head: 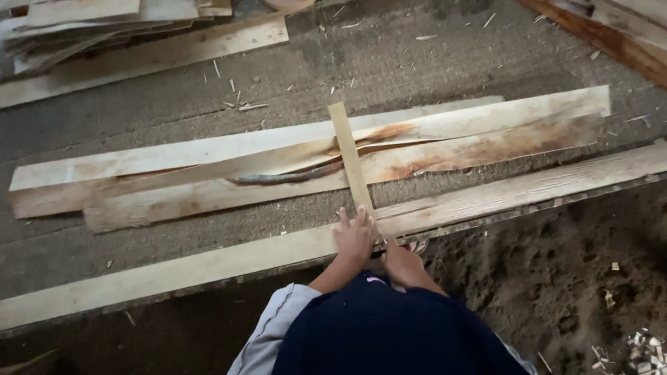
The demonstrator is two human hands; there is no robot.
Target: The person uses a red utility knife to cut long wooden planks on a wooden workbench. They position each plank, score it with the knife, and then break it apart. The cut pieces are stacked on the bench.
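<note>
My left hand [354,239] lies flat with its fingers spread on the near end of a thin, narrow wooden strip [349,154], where the strip crosses a long pale plank [208,267]. The strip runs away from me across several rough planks [445,142] with rusty brown stains. Just right of the strip's near end is what looks like my right hand [403,265], half hidden by dark blue cloth [389,326]. Its fingers are not visible, so its grip cannot be made out.
The planks lie on a grey, worn surface [389,62] strewn with splinters. A stack of thin boards [104,28] sits at the far left and reddish beams [611,35] at the far right. Dark loose soil [570,278] with wood chips [643,351] lies at the near right.
</note>
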